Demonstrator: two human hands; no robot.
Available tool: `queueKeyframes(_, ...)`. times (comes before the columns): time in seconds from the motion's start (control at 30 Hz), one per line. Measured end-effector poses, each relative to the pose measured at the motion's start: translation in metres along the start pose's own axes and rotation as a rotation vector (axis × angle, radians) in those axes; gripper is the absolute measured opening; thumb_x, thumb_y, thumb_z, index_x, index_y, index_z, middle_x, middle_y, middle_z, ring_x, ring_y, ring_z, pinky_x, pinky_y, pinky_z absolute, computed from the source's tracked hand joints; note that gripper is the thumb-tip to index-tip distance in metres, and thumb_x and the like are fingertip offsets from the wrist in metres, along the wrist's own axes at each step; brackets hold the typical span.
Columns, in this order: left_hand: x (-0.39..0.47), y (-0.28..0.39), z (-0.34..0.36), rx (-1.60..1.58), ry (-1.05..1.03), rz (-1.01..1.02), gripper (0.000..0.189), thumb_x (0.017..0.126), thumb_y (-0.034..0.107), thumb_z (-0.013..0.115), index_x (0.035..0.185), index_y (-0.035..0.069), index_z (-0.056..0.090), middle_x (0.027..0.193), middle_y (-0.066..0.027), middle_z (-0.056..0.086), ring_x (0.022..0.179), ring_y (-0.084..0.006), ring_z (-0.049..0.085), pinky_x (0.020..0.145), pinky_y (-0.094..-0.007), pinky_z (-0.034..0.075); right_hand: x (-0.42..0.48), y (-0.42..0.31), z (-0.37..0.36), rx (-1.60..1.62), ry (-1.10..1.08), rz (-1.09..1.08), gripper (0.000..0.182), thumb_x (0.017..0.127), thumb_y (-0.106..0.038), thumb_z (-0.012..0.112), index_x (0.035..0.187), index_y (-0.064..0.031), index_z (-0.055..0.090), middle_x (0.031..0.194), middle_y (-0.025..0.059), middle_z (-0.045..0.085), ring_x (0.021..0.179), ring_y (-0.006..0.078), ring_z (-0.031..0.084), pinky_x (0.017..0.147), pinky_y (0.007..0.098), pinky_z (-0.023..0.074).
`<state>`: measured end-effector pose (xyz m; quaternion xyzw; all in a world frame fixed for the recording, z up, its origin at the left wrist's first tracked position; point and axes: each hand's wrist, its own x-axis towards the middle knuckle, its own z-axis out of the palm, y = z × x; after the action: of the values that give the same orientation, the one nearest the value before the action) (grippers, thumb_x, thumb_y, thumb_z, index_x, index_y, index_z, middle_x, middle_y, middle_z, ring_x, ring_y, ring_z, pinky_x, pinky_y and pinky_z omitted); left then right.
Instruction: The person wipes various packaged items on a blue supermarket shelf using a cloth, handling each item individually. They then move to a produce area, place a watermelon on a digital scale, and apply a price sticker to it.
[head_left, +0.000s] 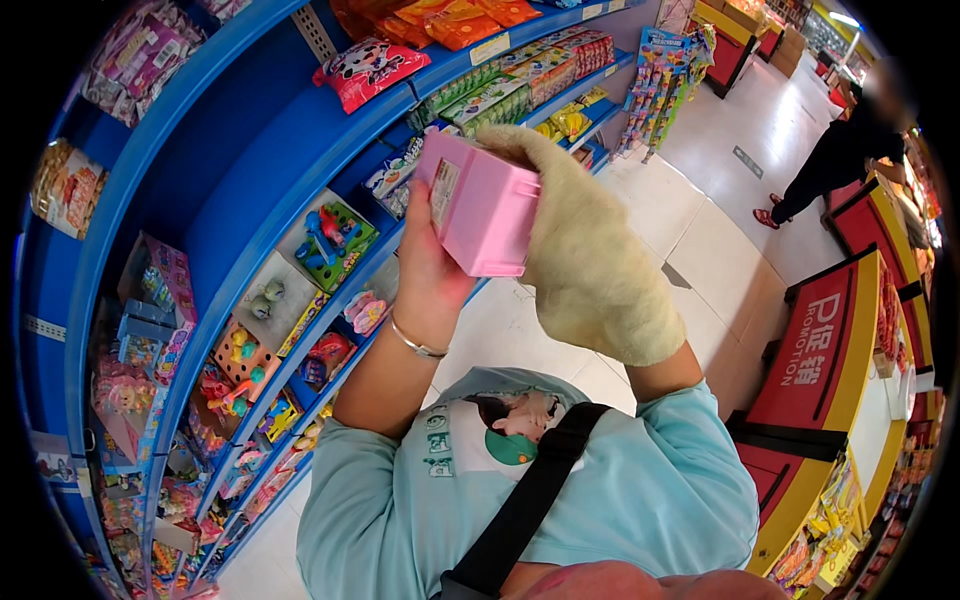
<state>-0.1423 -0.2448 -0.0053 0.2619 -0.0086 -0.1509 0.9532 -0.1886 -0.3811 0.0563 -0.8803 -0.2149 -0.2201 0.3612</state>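
Note:
My left hand grips a pink plastic box from its left side, thumb up along a wall that bears a label. The box is held tilted in front of the shelves. A pale yellow plush cloth covers my right hand completely and lies against the box's right side and over its upper edge. Only the right forearm shows below the cloth; the fingers inside are hidden. Just beyond the box, boxed sweets line a shelf.
Blue shelving curves along the left, with a pink snack bag and open boxes of small toys. Red and yellow display counters stand to the right. Another person stands farther off in the tiled aisle.

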Motion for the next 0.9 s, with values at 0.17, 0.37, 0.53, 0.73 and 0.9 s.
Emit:
queueKeyframes(0.17, 0.001, -0.005, 0.02, 0.202, 0.075, 0.391, 0.042, 0.089, 0.039, 0.041, 0.119, 0.009, 0.043, 0.113, -0.0076, 0.052, 0.103, -0.021, 0.052, 0.087, -0.0354, 0.043, 0.011, 0.007, 0.015, 0.226, 0.049, 0.13, 0.048, 0.062, 0.005, 0.049, 0.109, -0.0018, 0.051, 0.101, 0.0106, 0.057, 0.096, 0.0238, 0.056, 0.081, 0.0262, 0.0434)
queueKeyframes(0.37, 0.008, 0.008, 0.006, 0.113, 0.022, 0.086, 0.04, 0.089, 0.037, 0.042, 0.118, 0.009, 0.043, 0.113, -0.0077, 0.052, 0.101, -0.0211, 0.053, 0.084, -0.0353, 0.045, 0.016, 0.014, 0.014, 0.482, 0.051, 0.234, 0.049, 0.062, 0.006, 0.048, 0.11, -0.0014, 0.051, 0.102, 0.0102, 0.057, 0.097, 0.0228, 0.056, 0.082, 0.0264, 0.0434)
queueKeyframes(0.53, 0.011, 0.001, 0.012, 0.216, 0.031, 0.202, 0.041, 0.089, 0.038, 0.042, 0.119, 0.009, 0.042, 0.113, -0.0081, 0.052, 0.098, -0.0221, 0.055, 0.083, -0.0357, 0.046, 0.015, 0.016, 0.013, 0.345, 0.127, 0.205, 0.049, 0.062, 0.007, 0.047, 0.111, -0.0012, 0.051, 0.103, 0.0098, 0.057, 0.097, 0.022, 0.055, 0.082, 0.0266, 0.0434)
queueKeyframes(0.73, 0.008, -0.02, 0.005, 0.157, 0.032, 0.143, 0.042, 0.09, 0.039, 0.038, 0.119, 0.008, 0.044, 0.115, -0.0084, 0.052, 0.104, -0.0209, 0.051, 0.088, -0.0351, 0.041, 0.002, 0.002, 0.004, 0.096, 0.185, 0.046, 0.05, 0.063, 0.008, 0.047, 0.112, -0.0008, 0.05, 0.104, 0.0094, 0.057, 0.098, 0.021, 0.055, 0.082, 0.0268, 0.0435)
queueKeyframes(0.9, 0.007, -0.012, -0.001, 0.004, 0.025, -0.116, 0.042, 0.09, 0.036, 0.04, 0.12, 0.008, 0.043, 0.116, -0.0102, 0.052, 0.106, -0.0238, 0.05, 0.09, -0.0378, 0.04, -0.003, 0.02, -0.006, 0.355, 0.06, 0.088, 0.043, 0.069, 0.007, 0.045, 0.111, -0.0006, 0.05, 0.103, 0.0081, 0.056, 0.093, 0.016, 0.055, 0.077, 0.0251, 0.0448)
